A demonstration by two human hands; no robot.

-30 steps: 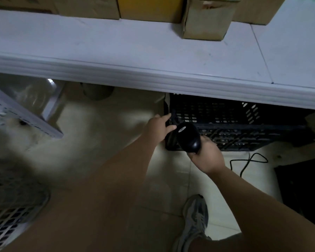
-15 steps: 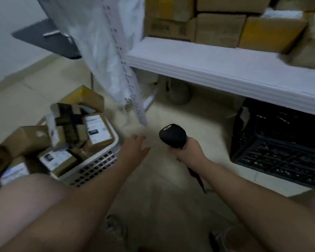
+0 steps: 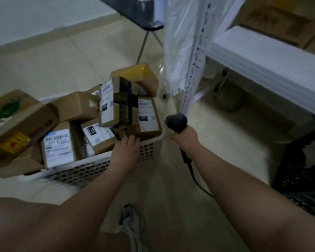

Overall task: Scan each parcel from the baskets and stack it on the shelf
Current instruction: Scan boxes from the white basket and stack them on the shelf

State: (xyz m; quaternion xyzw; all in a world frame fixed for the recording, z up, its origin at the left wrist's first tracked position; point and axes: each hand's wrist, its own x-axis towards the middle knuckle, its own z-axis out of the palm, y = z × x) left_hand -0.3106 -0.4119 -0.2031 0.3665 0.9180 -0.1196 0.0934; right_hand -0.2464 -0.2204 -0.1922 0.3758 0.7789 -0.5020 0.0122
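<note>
A parcel storeroom: a basket (image 3: 71, 174) heaped with labelled cardboard parcels (image 3: 57, 148) sits on a tiled floor (image 3: 62, 57), beside a white metal shelf (image 3: 262, 57) stacked with boxes (image 3: 280, 20), a black crate (image 3: 302, 177) and a corded scanner (image 3: 176, 122).

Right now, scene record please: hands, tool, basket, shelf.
left hand: fingers straight, touching parcels at the basket rim, gripping nothing
right hand: grips black scanner, beside the basket
white basket: heaped with cardboard parcels
black-taped parcel: on top of the heap, tilted
shelf: white, on the right, boxes on it
black crate: below the shelf
</note>
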